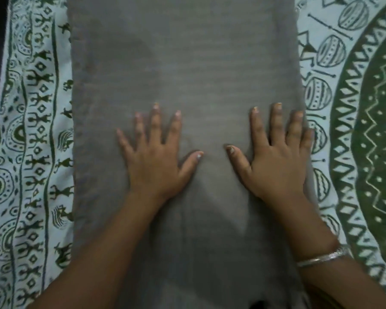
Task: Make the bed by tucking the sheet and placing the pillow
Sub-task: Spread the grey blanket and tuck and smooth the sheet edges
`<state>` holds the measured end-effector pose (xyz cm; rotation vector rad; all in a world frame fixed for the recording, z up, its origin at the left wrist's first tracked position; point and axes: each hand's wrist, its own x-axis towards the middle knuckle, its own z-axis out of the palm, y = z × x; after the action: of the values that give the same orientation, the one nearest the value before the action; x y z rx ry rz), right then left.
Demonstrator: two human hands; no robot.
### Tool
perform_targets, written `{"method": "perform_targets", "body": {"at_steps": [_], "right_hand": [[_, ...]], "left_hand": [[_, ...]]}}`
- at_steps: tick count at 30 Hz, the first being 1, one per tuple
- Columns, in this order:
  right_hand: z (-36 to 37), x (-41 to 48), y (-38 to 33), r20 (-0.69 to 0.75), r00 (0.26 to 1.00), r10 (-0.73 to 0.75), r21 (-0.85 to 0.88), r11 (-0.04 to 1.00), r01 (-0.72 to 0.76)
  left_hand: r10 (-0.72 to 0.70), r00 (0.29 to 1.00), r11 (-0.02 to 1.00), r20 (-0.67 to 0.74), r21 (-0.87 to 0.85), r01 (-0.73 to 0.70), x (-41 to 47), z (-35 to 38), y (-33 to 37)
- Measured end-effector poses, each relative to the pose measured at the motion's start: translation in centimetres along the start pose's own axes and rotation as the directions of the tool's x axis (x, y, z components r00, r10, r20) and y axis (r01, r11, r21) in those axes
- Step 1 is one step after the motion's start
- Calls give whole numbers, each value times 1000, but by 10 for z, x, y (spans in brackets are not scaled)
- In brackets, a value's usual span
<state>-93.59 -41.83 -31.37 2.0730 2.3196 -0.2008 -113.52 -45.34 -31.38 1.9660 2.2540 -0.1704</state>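
Head view: the grey pillow (183,63), or so it appears in this soft picture, lies lengthwise on the green-printed sheet (29,134). The left hand (154,161) and right hand (276,163) rest flat on it, fingers spread straight, gripping nothing. The pillow-placing step seems to be in hand. Next likely comes lifting both palms off without dragging the cover.

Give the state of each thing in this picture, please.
Pillow: lies flat on the sheet.
Sheet: spread out under the pillow.
Left hand: fingers spread, rests flat on the pillow.
Right hand: fingers spread, rests flat on the pillow.
Bangle: worn on the right wrist.
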Motion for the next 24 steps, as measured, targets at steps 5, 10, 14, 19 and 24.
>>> {"method": "perform_targets", "body": {"at_steps": [5, 10, 14, 19, 24], "right_hand": [[0, -41, 11, 55, 997, -52, -29, 998, 54], [-6, -83, 52, 99, 979, 180, 61, 981, -186], [-7, -115, 94, 135, 984, 118, 113, 985, -134], [-2, -180, 154, 146, 951, 271, 74, 956, -284], [-2, -228, 181, 155, 850, 504, 76, 852, -519]], "left_hand": [[251, 965, 968, 76, 1, -252, -47, 2, 28], [329, 944, 942, -3, -69, -329, -60, -5, 85], [593, 805, 804, -12, -61, -592, -76, 0, 158], [635, 771, 772, 55, 4, -636, -109, 11, 219], [759, 643, 644, 102, 23, -764, -144, 16, 269]]}}
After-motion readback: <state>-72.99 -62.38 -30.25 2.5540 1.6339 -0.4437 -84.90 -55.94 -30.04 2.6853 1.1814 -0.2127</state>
